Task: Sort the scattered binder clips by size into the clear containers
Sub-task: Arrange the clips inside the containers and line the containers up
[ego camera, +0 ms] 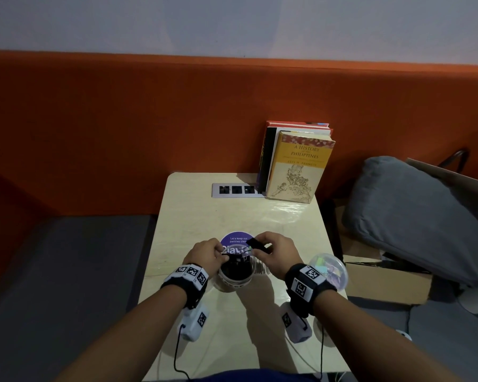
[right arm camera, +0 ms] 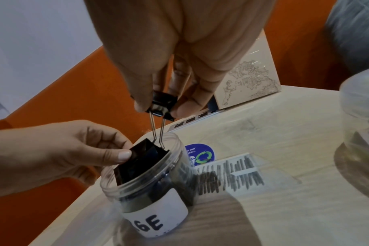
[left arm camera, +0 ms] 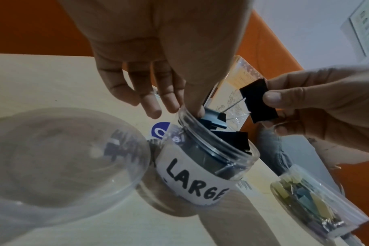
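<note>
Both hands over the LARGE jar (left arm camera: pixel 202 168), table's near half

My right hand (ego camera: pixel 273 253) pinches one black binder clip (right arm camera: pixel 163 106) above the rim; my left hand (ego camera: pixel 206 253) pinches another clip (right arm camera: pixel 141 158) at the mouth; I count three jars

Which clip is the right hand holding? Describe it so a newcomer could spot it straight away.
Start at the clear jar labelled LARGE on the pale table, in front of the upright books. Just above its open mouth, the right hand pinches a large black binder clip by its body, wire handles pointing down into the jar. Unlike the black clips already inside, which the left hand touches, it hangs clear of the rim.
</note>
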Demonstrator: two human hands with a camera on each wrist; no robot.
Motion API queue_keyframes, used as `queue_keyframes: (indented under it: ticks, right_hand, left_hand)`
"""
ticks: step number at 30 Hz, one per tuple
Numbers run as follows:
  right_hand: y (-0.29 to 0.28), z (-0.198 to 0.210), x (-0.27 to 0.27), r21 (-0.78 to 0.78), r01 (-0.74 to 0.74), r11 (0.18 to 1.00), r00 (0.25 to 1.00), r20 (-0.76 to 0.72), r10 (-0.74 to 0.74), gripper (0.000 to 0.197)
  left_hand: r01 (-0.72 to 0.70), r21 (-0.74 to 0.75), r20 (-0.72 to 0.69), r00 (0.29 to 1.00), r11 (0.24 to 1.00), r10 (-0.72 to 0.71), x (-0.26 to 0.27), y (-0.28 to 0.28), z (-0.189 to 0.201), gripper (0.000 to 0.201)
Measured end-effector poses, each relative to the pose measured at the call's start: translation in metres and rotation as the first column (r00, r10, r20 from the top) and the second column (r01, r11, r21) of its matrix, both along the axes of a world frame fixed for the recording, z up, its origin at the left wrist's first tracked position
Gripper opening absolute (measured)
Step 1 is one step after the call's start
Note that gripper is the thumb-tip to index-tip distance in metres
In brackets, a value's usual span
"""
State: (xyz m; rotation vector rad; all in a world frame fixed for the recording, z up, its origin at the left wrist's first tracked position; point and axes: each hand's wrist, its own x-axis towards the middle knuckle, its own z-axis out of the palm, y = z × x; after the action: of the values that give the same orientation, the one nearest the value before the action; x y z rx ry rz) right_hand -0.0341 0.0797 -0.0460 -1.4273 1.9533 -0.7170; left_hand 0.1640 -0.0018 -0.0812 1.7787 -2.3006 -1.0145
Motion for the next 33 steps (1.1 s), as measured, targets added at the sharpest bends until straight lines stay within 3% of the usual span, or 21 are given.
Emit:
queue_keyframes:
  ticks: [8, 12, 24, 30, 33]
  right_hand:
    - [-0.017, 0.002, 0.013, 0.008, -0.231, 0.973, 0.954, -0.194, 0.228, 0.029]
    - [-0.024, -0.001, 0.022, 0.085, -0.327, 0.941, 0.89, -0.305, 0.337, 0.025]
    - [-0.033, -0.01, 0.037, 0.308, -0.188, 0.932, 0.841, -0.44, 0.315, 0.014]
    - [-0.033, -0.011, 0.028, 0.327, -0.24, 0.914, 0.848, -0.388, 0.361, 0.023]
    - [-0.026, -0.014, 0.022, 0.299, -0.266, 0.917, 0.872, -0.331, 0.361, 0.032]
  left_hand:
    - [0.012, 0.028, 0.04, 0.999, 1.0, -0.013, -0.001, -0.001, 0.003, 0.019]
    - [0.042, 0.034, 0.032, 0.999, 0.999, -0.043, 0.005, 0.003, 0.001, 0.023]
    - [0.077, 0.003, -0.012, 0.997, 0.997, -0.077, 0.004, 0.006, 0.0, 0.031]
    - [0.101, 0.002, -0.081, 0.992, 0.995, -0.101, 0.006, 0.009, 0.001, 0.041]
    - [0.158, -0.083, -0.025, 0.987, 0.984, -0.161, 0.004, 0.013, 0.002, 0.028]
